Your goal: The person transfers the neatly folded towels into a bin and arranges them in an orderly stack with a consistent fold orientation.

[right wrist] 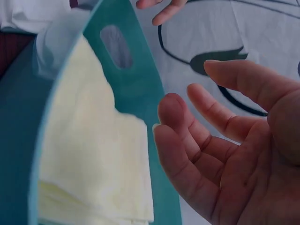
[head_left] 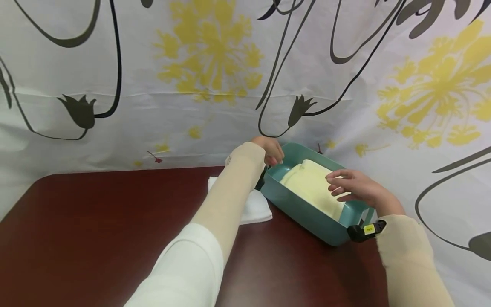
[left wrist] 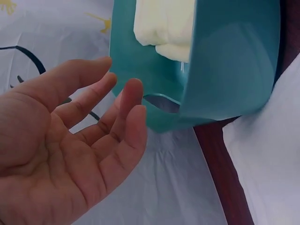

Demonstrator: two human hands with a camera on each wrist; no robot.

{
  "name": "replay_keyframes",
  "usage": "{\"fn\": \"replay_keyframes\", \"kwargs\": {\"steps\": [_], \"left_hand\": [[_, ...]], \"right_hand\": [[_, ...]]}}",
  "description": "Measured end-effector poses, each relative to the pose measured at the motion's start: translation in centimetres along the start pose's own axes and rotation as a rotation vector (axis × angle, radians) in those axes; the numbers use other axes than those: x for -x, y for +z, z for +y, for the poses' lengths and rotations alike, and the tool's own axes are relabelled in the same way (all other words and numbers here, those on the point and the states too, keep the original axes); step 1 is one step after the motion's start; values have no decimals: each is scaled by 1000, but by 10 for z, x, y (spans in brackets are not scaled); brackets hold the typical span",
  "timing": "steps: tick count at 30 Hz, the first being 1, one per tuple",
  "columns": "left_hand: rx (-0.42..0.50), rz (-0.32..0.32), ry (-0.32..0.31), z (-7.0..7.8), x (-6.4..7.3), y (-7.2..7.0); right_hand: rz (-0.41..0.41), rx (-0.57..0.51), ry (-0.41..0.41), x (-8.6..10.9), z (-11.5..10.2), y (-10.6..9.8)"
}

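A teal plastic bin (head_left: 303, 209) with handle cut-outs in its ends stands at the right of the table. Inside it lies a folded pale yellow cloth (head_left: 312, 187), looking like a towel. My left hand (head_left: 270, 150) hovers at the bin's far left end, fingers loosely bent with nothing in them, as the left wrist view shows. Over the near right part of the bin is my right hand (head_left: 356, 187), its fingers relaxed and apart, holding nothing. A folded white cloth (head_left: 255, 209) lies on the table beside the bin, partly hidden under my left forearm.
The dark red-brown table (head_left: 115, 238) spreads to the left and front. Behind it hangs a white curtain (head_left: 145, 85) with yellow and grey flower prints, close to the bin's far side. A black wrist camera (head_left: 362, 232) sits at my right wrist, overlapping the bin's near end.
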State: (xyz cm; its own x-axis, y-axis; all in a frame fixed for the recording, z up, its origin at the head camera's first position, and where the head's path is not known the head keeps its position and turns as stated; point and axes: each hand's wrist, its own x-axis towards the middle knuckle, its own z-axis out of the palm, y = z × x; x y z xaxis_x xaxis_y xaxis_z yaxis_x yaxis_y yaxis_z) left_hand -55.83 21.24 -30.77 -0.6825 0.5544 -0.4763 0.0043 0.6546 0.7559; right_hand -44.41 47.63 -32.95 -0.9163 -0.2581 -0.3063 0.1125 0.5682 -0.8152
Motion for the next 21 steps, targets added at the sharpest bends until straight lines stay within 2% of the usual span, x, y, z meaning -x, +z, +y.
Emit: {"fn": "replay_keyframes", "kwargs": {"steps": [9,15,21], "left_hand": [[177,17,-29,-18,13,2],[193,39,-14,-27,27,-3],[248,50,-24,-41,41,-7]], "right_hand": [[-24,-12,-61,-2,-11,22],[-35,-14,-80,-7,-16,34],[-49,-27,-112,-10,-25,51]]}}
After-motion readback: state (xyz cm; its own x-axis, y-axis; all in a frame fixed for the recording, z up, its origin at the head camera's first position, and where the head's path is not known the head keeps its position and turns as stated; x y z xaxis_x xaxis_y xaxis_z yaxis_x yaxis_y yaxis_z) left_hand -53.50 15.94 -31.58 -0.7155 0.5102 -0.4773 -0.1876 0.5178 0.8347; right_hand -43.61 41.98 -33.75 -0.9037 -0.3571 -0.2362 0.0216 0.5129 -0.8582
